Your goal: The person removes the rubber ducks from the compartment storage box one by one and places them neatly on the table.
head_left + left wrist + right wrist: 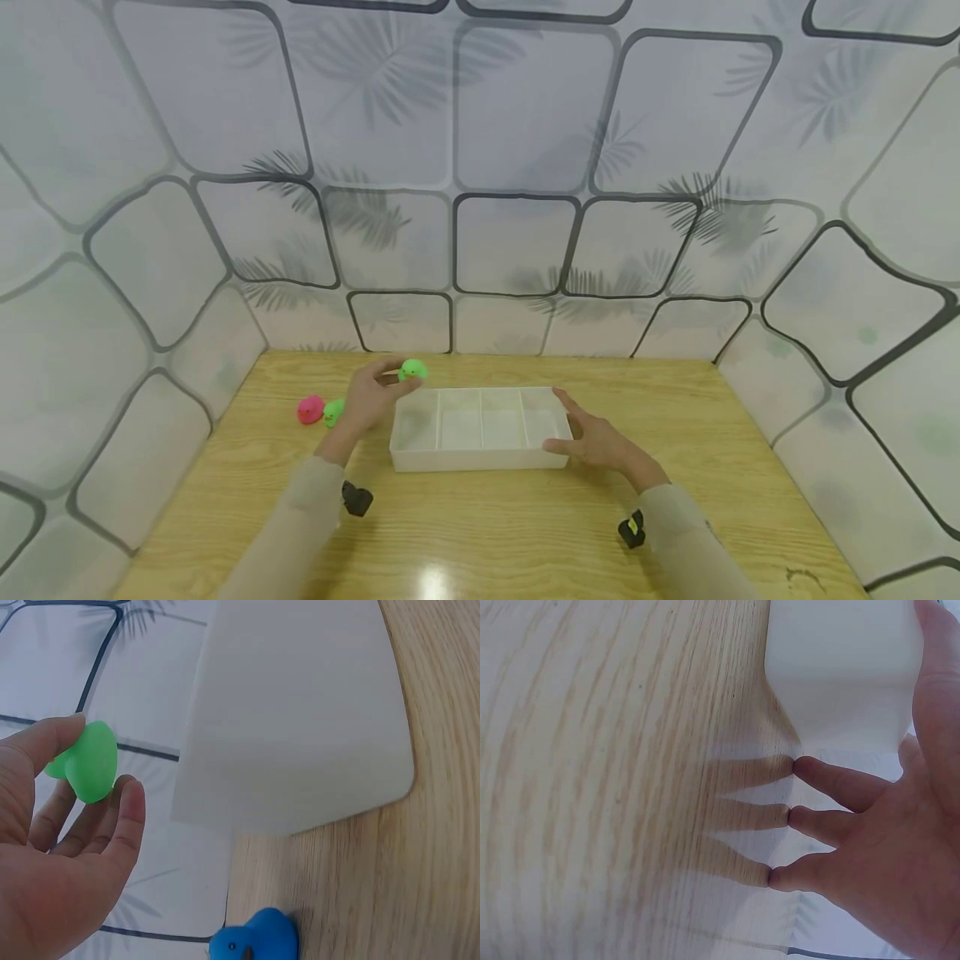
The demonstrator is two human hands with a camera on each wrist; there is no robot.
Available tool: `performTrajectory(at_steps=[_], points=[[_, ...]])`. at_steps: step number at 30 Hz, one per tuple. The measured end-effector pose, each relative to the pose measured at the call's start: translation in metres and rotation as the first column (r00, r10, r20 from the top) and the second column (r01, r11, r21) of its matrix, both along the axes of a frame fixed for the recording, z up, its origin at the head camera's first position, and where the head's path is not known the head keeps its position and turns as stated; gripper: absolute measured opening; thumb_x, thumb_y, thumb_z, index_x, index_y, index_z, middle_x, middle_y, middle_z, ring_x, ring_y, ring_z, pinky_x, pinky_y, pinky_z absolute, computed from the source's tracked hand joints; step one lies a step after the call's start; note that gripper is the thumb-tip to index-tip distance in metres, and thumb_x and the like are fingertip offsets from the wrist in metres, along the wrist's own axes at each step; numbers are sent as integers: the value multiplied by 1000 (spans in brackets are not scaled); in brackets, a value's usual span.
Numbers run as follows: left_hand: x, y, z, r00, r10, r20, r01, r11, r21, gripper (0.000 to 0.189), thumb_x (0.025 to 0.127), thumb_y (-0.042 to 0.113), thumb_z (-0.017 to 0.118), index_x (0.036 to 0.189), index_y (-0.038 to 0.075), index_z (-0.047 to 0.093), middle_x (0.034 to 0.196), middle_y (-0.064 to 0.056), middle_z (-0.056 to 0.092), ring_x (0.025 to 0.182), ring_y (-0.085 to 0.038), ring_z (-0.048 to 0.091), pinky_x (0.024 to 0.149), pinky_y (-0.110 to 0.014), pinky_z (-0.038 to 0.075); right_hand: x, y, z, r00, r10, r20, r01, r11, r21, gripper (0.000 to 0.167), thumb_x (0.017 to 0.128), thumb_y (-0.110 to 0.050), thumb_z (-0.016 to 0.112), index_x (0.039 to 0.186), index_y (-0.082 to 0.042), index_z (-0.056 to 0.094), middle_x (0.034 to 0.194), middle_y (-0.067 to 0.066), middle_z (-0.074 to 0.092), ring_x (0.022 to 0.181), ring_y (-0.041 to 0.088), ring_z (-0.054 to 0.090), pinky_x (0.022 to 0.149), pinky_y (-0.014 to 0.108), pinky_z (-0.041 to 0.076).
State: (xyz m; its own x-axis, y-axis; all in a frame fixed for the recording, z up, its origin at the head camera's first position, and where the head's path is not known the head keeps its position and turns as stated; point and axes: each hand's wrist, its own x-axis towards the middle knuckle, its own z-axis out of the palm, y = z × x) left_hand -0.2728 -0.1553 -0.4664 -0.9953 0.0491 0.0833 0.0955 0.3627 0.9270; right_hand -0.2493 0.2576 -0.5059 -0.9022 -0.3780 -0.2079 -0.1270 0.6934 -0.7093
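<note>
In the head view my left hand pinches a green rubber duck between thumb and fingers, just above the back left corner of a white divided box. Up close, the left wrist view has the same green duck held near the fingertips, apart from the box's side. My right hand rests at the box's right end, thumb by the front rim and index finger at the back corner. Its other fingers are spread straight, their tips touching the wooden table.
Left of the box, a pink duck and another green duck sit side by side. A blue duck appears in the left wrist view, near the box. Patterned cloth walls enclose the table at the back and sides.
</note>
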Motion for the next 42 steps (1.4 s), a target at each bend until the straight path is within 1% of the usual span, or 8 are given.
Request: performTrajectory(at_steps=[8, 13, 17, 24, 30, 34, 39, 42], points=[[1, -21, -3, 998, 55, -3, -55, 998, -33, 53, 96, 32, 80, 140, 8, 65, 149, -17, 62, 119, -31, 70, 90, -34, 60, 0, 1, -1, 1000, 11, -2, -11, 1000, -6, 103, 96, -59, 70, 170, -37, 1, 173, 23, 21, 156, 45, 33, 125, 65, 31], [2, -35, -3, 997, 64, 31, -64, 998, 12, 57, 97, 31, 79, 145, 7, 61, 151, -19, 59, 103, -12, 71, 92, -43, 62, 0, 1, -2, 1000, 13, -5, -13, 1000, -7, 103, 96, -59, 70, 170, -36, 1, 173, 23, 21, 156, 44, 33, 125, 64, 30], [5, -45, -4, 996, 77, 42, -77, 997, -2, 61, 98, 33, 77, 148, 5, 58, 154, -19, 57, 104, -8, 69, 92, -43, 63, -1, 1, -3, 1000, 16, 0, -16, 1000, -7, 105, 96, -59, 70, 171, -33, 1, 176, 19, 16, 156, 45, 32, 125, 64, 30], [8, -64, -8, 994, 104, 35, -104, 995, -14, 63, 97, 35, 78, 147, 3, 58, 155, -20, 56, 95, 2, 68, 84, -25, 61, -1, 1, -4, 1000, 11, 4, -11, 1000, -6, 105, 96, -59, 70, 171, -33, 2, 177, 17, 14, 157, 45, 32, 125, 65, 30], [11, -78, -12, 991, 131, 19, -131, 991, -22, 63, 97, 36, 78, 146, 2, 58, 154, -23, 56, 96, 8, 64, 82, -22, 61, -1, 1, -3, 1000, 9, -1, -9, 1000, -4, 105, 95, -60, 71, 171, -33, 2, 177, 16, 13, 156, 45, 33, 125, 65, 30], [13, -88, -14, 988, 155, 25, -154, 987, -46, 65, 98, 39, 76, 148, 2, 57, 155, -22, 55, 103, 0, 67, 81, -21, 60, 0, 0, -3, 1000, 10, -1, -10, 1000, -11, 105, 95, -60, 71, 171, -33, 2, 177, 16, 13, 156, 45, 33, 126, 64, 30], [14, -101, -14, 981, 191, 40, -187, 979, -87, 70, 99, 41, 75, 153, 2, 52, 157, -21, 53, 124, -35, 69, 76, -16, 57, 0, 0, -3, 1000, 8, -4, -8, 1000, -15, 105, 96, -59, 71, 171, -31, 2, 175, 21, 18, 156, 46, 33, 125, 63, 30], [14, -109, -14, 977, 205, 55, -199, 975, -98, 74, 98, 45, 74, 154, 3, 51, 160, -21, 50, 134, -42, 61, 77, -10, 54, 0, -1, -2, 1000, 0, -4, 0, 1000, -8, 106, 96, -58, 71, 171, -30, 3, 172, 25, 23, 155, 46, 34, 125, 64, 30]])
